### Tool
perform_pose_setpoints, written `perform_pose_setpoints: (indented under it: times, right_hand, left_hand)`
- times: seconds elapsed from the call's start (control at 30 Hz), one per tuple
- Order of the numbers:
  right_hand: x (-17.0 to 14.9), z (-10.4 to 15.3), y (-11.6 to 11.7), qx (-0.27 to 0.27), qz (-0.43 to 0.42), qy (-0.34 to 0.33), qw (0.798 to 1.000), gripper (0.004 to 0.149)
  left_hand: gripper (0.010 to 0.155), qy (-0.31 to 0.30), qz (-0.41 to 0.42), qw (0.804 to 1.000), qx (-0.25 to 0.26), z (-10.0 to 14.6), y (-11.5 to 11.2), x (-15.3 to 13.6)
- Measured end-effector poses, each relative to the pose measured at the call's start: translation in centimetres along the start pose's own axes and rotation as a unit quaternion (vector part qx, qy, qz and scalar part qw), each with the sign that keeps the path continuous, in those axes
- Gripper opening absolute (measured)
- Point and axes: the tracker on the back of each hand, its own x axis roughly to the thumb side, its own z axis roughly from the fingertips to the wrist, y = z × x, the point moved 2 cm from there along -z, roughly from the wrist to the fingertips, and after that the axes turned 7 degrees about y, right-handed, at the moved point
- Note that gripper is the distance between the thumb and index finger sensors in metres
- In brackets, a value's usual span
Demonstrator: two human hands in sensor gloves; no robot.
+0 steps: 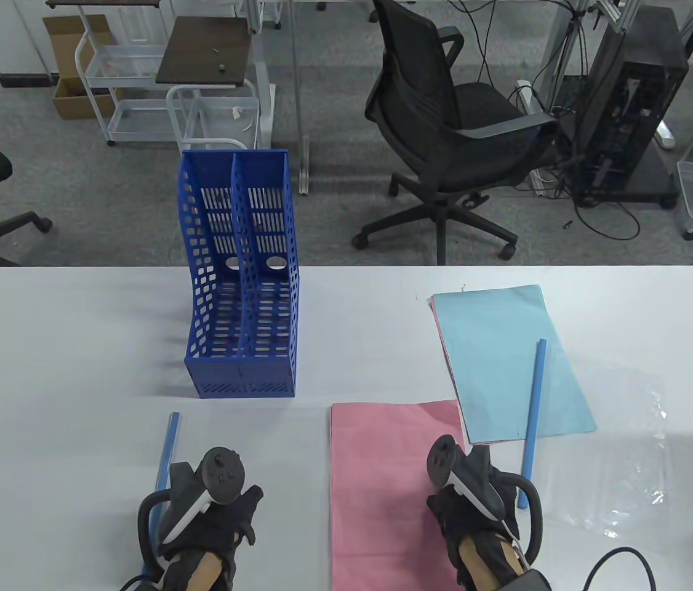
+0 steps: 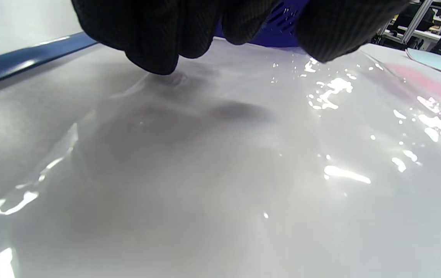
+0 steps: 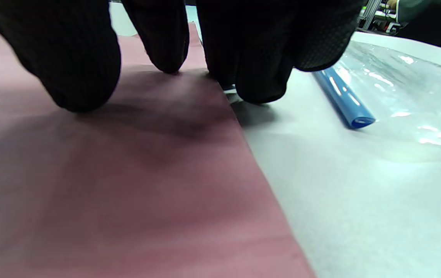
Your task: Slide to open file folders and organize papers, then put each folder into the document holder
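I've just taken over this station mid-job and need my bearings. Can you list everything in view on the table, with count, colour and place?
Document holder: one, blue, two compartments, upright at the far left of centre, nothing visible in it.
Pink sheet: one, near centre, under the right hand's fingertips.
Light blue sheet: one, right of centre, on top of a pink sheet whose edge just shows.
Slide bars: two, blue; one lying across the light blue sheet's right edge, one by the left hand.
Clear folder covers: two; one at the right, one under the left hand.
Table: one, white.
Left hand: black glove, fingertips on the clear cover.
Right hand: black glove, fingertips on the pink sheet's right edge.
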Motion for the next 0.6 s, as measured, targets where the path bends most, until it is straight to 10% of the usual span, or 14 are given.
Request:
perform_pose_setpoints:
  times: [0.6]
  right_hand:
    - [0.88, 0.21, 0.23, -0.002, 0.038, 0.001, 0.999, 0.075]
  left_hand:
    - [0.077, -0.058, 0.075, 0.993, -0.063, -0.3, -0.72, 0.69]
